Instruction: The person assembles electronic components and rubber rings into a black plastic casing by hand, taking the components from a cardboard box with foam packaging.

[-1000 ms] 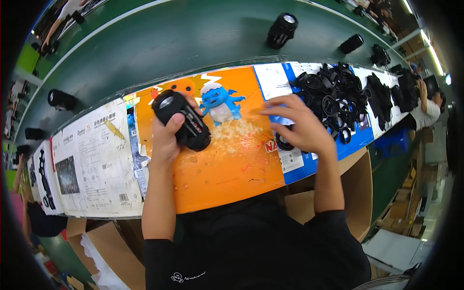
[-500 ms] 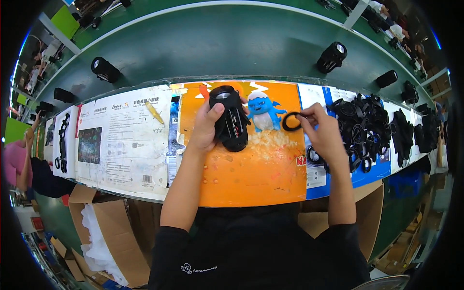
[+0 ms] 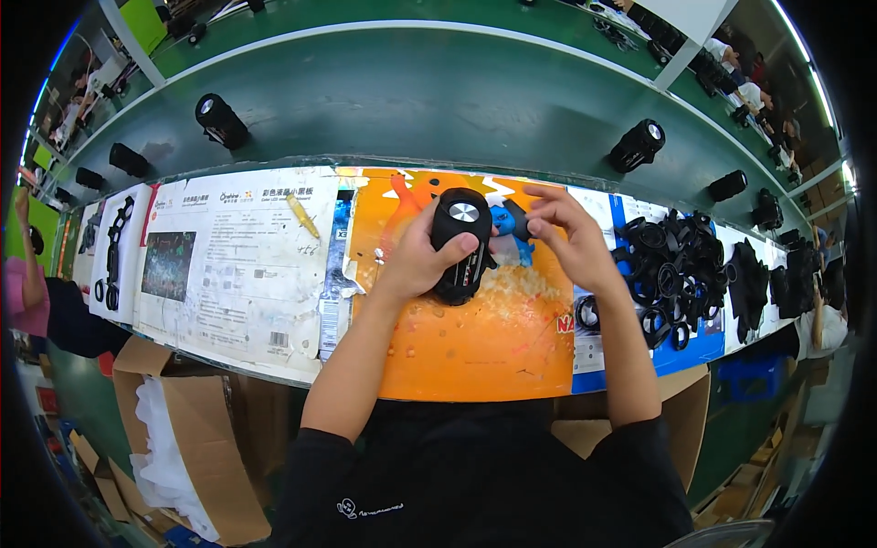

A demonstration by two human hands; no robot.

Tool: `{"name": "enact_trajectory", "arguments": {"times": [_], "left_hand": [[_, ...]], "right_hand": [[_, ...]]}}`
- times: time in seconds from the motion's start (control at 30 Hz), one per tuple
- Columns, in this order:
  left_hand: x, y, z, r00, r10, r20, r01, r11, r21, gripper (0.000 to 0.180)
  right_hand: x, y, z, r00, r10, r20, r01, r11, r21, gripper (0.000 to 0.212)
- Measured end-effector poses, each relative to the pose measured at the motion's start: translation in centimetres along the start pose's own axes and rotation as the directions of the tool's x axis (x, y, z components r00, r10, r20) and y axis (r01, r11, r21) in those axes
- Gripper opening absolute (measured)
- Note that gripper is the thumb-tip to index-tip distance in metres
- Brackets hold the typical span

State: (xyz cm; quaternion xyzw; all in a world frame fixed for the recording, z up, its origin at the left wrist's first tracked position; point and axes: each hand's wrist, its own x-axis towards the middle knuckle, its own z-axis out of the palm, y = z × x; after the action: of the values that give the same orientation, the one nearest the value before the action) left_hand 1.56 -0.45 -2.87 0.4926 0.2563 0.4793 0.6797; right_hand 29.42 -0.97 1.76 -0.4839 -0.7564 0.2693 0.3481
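Note:
My left hand is wrapped round a black cylindrical speaker, its thumb across the side. The speaker's silver round end points up and away from me. Just right of it, my right hand has its fingers bent, with a dark piece at the fingertips. This looks like the black ring seen edge-on, though its outline is partly hidden. Beneath both hands lies an orange board with a blue cartoon figure. A pile of black rings and straps lies to the right.
Beyond the work surface runs a green conveyor belt carrying several black speakers, including one at left and one at right. A yellow tool rests on the white board. An open cardboard box stands below the bench at left.
My right hand has moved left, bringing the ring from beside the blue figure toward the speaker. My left hand and the speaker have shifted slightly right, and the speaker's silver end now shows more fully.

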Motion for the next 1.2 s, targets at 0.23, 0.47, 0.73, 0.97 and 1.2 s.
{"name": "enact_trajectory", "arguments": {"times": [0.23,0.47,0.73,0.97,1.2], "left_hand": [[-0.4,0.4,0.6,1.000,0.011,-0.009,-0.009,0.988,0.157,0.072],[-0.6,1.0,1.2,0.997,-0.070,-0.013,0.071,0.980,0.186,0.083],[-0.2,0.4,0.8,1.000,0.021,0.003,-0.021,0.985,0.171,0.087],[-0.3,0.4,1.7,0.997,0.081,0.005,-0.081,0.986,0.144,0.080],[-0.3,-0.1,1.6,0.995,0.104,-0.001,-0.102,0.977,0.187,0.081]], "right_hand": [[6.1,-6.2,-1.7,0.947,0.068,0.313,-0.212,0.865,0.454,0.025],[7.3,-8.4,-3.3,0.880,-0.015,0.475,-0.106,0.968,0.228,0.015],[6.6,-8.9,-2.8,0.882,-0.216,0.420,0.212,0.976,0.058,0.025],[6.4,-10.0,-3.3,0.816,-0.293,0.498,0.356,0.934,-0.034,0.063],[5.8,-9.9,-2.8,0.814,-0.332,0.477,0.427,0.899,-0.103,0.065]]}}
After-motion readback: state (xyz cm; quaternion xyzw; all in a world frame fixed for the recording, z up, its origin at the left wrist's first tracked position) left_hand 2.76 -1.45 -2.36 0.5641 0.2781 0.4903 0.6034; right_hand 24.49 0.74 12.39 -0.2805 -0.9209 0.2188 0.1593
